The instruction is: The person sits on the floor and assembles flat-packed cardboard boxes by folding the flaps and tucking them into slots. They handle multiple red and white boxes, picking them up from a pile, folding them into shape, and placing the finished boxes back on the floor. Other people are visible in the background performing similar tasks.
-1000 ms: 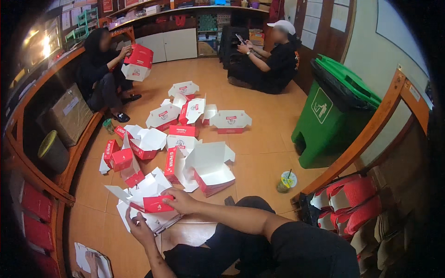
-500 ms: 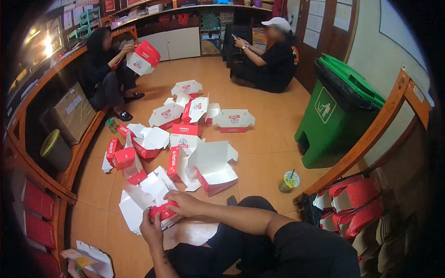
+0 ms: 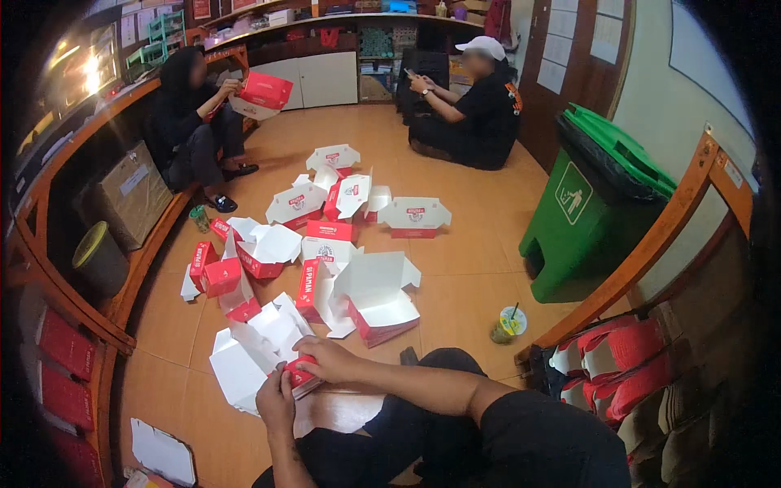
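I sit on the wooden floor and hold a half-folded red and white cardboard box (image 3: pixel 256 358) in front of me. My left hand (image 3: pixel 275 400) grips its near red edge from below. My right hand (image 3: pixel 327 360) presses on the same red flap from the right. The box's white inside faces up, with its flaps spread to the left. Several folded boxes of the same kind (image 3: pixel 370 297) lie open on the floor just beyond my hands.
More red and white boxes (image 3: pixel 346 199) are scattered mid-floor. A person on the left bench folds a box (image 3: pixel 262 91); another person (image 3: pixel 472 106) sits at the back. A green bin (image 3: pixel 590 195) stands right, a drink cup (image 3: pixel 508 324) beside it. Stacked flat boxes (image 3: pixel 614 358) lie at right.
I have lifted and turned the box toward me, so its white inside now faces up. The person on the left raised their box higher.
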`<state>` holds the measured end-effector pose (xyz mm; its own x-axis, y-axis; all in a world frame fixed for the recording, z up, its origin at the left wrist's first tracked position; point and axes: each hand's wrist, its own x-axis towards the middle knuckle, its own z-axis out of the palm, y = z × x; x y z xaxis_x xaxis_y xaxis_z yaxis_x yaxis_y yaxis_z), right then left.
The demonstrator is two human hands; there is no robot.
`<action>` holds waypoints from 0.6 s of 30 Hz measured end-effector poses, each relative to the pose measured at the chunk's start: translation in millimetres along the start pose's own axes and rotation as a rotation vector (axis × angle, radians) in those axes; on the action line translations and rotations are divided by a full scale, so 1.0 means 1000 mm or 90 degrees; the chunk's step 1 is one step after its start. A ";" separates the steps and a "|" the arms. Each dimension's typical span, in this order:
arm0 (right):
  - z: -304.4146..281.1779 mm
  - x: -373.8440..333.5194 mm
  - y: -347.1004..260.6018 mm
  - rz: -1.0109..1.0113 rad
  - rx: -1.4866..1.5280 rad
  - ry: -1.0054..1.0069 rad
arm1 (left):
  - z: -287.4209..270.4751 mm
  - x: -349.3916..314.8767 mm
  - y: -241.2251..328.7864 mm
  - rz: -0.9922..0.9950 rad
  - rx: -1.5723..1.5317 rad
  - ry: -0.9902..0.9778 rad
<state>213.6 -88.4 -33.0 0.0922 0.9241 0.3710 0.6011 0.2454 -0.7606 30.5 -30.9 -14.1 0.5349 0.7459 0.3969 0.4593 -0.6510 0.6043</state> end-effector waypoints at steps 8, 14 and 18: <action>-0.052 0.023 -0.007 0.283 0.335 0.043 | -0.026 0.007 -0.039 -0.343 -0.542 0.218; -0.063 0.020 -0.006 0.074 0.249 0.190 | -0.038 0.010 -0.056 -0.466 -0.748 0.201; -0.063 0.023 0.009 0.034 0.139 0.039 | -0.008 -0.002 -0.100 -0.380 -0.773 0.229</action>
<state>271.0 -83.2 2.1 0.1707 0.9197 0.3535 0.4084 0.2605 -0.8748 -22.3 34.0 -70.1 0.1851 0.9788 -0.0877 -0.4413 0.1625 0.8825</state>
